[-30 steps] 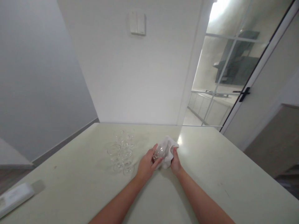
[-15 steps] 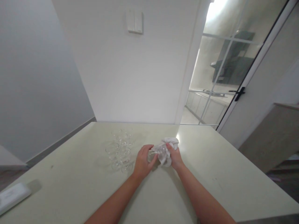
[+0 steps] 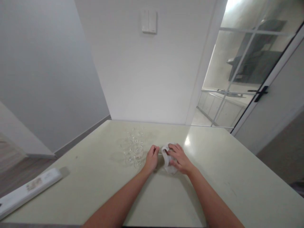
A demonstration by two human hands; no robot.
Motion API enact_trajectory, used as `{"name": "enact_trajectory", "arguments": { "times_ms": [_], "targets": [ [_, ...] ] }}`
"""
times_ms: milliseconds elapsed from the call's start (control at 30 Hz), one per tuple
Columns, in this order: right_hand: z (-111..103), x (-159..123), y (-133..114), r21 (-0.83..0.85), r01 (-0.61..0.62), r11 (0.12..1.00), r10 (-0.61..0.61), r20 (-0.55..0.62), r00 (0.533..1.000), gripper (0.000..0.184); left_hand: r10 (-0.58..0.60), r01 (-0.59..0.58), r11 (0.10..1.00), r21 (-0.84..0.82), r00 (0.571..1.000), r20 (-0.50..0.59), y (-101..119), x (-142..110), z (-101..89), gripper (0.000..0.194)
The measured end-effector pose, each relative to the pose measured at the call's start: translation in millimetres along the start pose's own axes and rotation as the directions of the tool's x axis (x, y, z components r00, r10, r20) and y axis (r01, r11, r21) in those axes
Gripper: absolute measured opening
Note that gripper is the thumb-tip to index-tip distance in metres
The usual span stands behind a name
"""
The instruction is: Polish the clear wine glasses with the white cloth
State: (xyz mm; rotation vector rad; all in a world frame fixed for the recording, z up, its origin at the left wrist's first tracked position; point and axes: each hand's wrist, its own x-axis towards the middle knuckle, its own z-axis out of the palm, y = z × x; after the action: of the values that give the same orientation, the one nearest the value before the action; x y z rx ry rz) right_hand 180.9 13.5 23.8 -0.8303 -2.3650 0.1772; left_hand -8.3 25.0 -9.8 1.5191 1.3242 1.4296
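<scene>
My left hand (image 3: 152, 159) is closed on a clear stemmed glass, with a thin bit of stem (image 3: 160, 154) showing between that hand and a white cloth (image 3: 167, 161). The cloth hides the rest of the glass on the right. With fingers curved over the cloth, my right hand (image 3: 180, 158) presses it around that end. To the left of my hands, several clear stemmed glasses (image 3: 137, 148) stand close together on the pale table (image 3: 99, 183).
A long white box (image 3: 33, 186) lies along the table's left edge. Behind the table rises a white wall (image 3: 147, 79) with a switch plate (image 3: 149, 22). On the right is a glass-paned door with a black handle (image 3: 261, 93).
My left hand has shifted from spread around the glass to a closed grip at its stem. My right fingers have opened out over the cloth. The view has turned left.
</scene>
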Motion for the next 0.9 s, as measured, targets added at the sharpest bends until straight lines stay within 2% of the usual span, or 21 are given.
{"name": "enact_trajectory", "arguments": {
  "times_ms": [167, 300, 433, 600, 667, 733, 800, 833, 900],
  "targets": [
    [6.3, 2.8, 9.4, 0.129, -0.120, 0.984, 0.138, -0.141, 0.980, 0.030, -0.013, 0.013, 1.000, -0.001, 1.000, -0.018, 4.7, -1.3, 2.3, 0.036],
    [11.8, 7.5, 15.4, 0.367, -0.224, 0.903, 0.321, -0.228, 0.919, 0.027, -0.046, 0.042, 0.998, -0.054, 0.997, -0.068, 4.2, -2.5, 3.0, 0.037],
    [14.8, 8.5, 13.4, 0.611, -0.336, 0.717, 0.523, -0.152, 0.839, 0.030, -0.059, 0.052, 0.992, -0.114, 0.996, -0.064, 3.9, -4.4, 2.7, 0.037],
    [18.8, 4.8, 9.9, 0.742, -0.358, 0.567, 0.568, -0.038, 0.822, 0.051, -0.020, 0.017, 0.999, -0.041, 0.999, -0.051, 6.1, -4.5, 1.1, 0.038],
    [20.7, 4.0, 10.0, 0.776, -0.365, 0.515, 0.600, -0.022, 0.800, 0.051, 0.009, -0.009, 1.000, 0.001, 1.000, -0.030, 7.9, -4.8, 0.3, 0.037],
    [23.1, 4.6, 10.2, 0.823, -0.374, 0.427, 0.641, 0.017, 0.767, 0.048, 0.075, -0.075, 0.996, 0.040, 0.997, -0.009, 10.9, -6.3, -0.9, 0.033],
    [26.1, 6.1, 10.5, 0.881, -0.377, 0.286, 0.685, 0.087, 0.723, 0.044, 0.227, -0.227, 0.971, 0.072, 0.974, 0.008, 15.3, -9.3, -3.0, 0.026],
    [27.8, 6.9, 10.7, 0.902, -0.381, 0.203, 0.707, 0.134, 0.694, 0.041, 0.331, -0.332, 0.939, 0.088, 0.943, 0.022, 17.8, -11.3, -4.4, 0.023],
    [31.1, 7.7, 11.7, 0.910, -0.412, 0.054, 0.726, 0.247, 0.641, 0.035, 0.529, -0.536, 0.836, 0.120, 0.844, 0.083, 22.8, -15.6, -7.6, 0.024]
  ]
}}
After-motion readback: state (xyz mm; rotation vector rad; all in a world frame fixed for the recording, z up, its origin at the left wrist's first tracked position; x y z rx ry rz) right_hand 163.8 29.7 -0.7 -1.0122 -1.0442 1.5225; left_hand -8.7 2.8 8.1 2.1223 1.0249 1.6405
